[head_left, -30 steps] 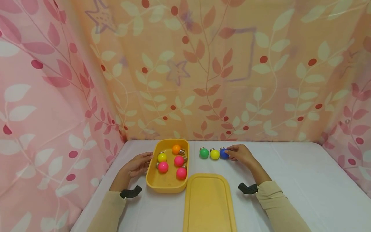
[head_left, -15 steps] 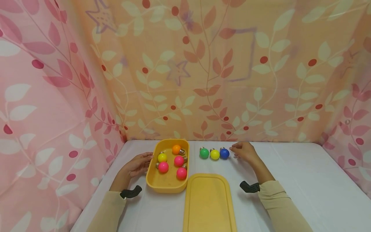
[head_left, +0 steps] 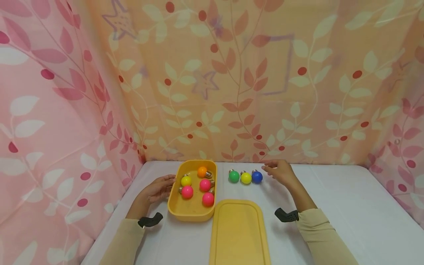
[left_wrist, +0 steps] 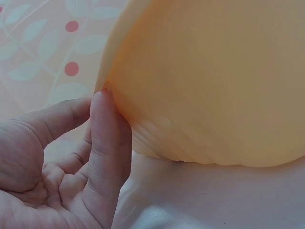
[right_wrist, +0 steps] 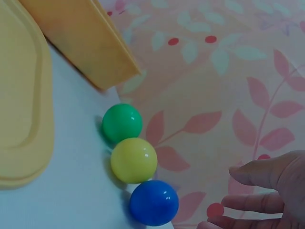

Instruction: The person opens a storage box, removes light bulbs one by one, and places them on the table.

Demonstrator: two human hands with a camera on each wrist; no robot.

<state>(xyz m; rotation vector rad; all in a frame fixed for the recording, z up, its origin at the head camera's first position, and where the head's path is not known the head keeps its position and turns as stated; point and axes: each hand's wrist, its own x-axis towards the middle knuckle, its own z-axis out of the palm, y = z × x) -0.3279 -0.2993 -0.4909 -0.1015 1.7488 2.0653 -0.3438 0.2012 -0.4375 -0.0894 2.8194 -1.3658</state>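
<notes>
My left hand (head_left: 161, 187) is at the left side of a yellow plastic box (head_left: 191, 217), its fingertips (left_wrist: 103, 107) touching the outer wall. Inside the box lie colored light bulbs with metal screw bases: an orange bulb (head_left: 202, 172), a yellow bulb (head_left: 186, 180) and several pink bulbs (head_left: 187, 191). Right of the box, a green bulb (head_left: 233, 176), another yellow bulb (head_left: 246, 178) and a blue bulb (head_left: 257, 177) form a row on the table. Just right of the blue bulb, my right hand (head_left: 281, 172) hovers apart from it, holding nothing, its fingers loosely extended.
A flat yellow lid (head_left: 238, 235) lies on the white-covered table (head_left: 331, 206), beside the box's near right corner. Patterned cloth (head_left: 251, 81) hangs behind the table, with pink leaf-print cloth (head_left: 66, 147) along the left side.
My right hand has let go of the blue bulb and drawn slightly away to the right. The bulb stays at the end of the row. My left hand and the box have not moved.
</notes>
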